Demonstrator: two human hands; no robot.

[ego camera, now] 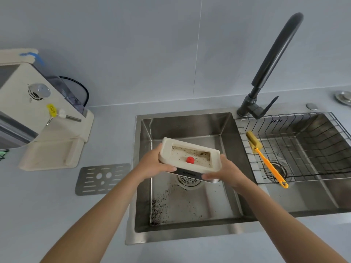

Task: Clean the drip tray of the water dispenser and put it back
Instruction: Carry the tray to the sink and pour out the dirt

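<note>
Cream plastic in both hands: we have the tray (pixel 190 155) up over the left basin (pixel 190 202), tilted so its open side faces us. Our left hand (pixel 152 164) wraps the tray's left end, fingers curled under and thumb on the front edge; our right hand (pixel 226 172) grips the right end the same way, fingers closed round the lower corner. Inside the tray we see dark specks along the walls and floor, and a small red float (pixel 190 160) sitting near the middle. A dark strip with lettering runs along the tray's underside, too small to read.

Below, the basin floor carries a scatter of dark grit (pixel 158 207) toward its near left corner, and the drain (pixel 189 180) shows just under the tray.

On the worktop (pixel 57 205), left of the sink, the metal grille (pixel 101 178) lies flat, apart from the tray. Further left, at the worktop's left edge, stands the dispenser (pixel 38 114), its base ledge bare.

Black tap (pixel 269 65) rises behind the divider between the basins. In the right basin a wire rack (pixel 303 141) sits, with an orange-handled brush (pixel 266 160) lying in it near the rack's left side, its yellow head toward the back. A metal plug (pixel 343 96) rests at the far right corner of the worktop.
</note>
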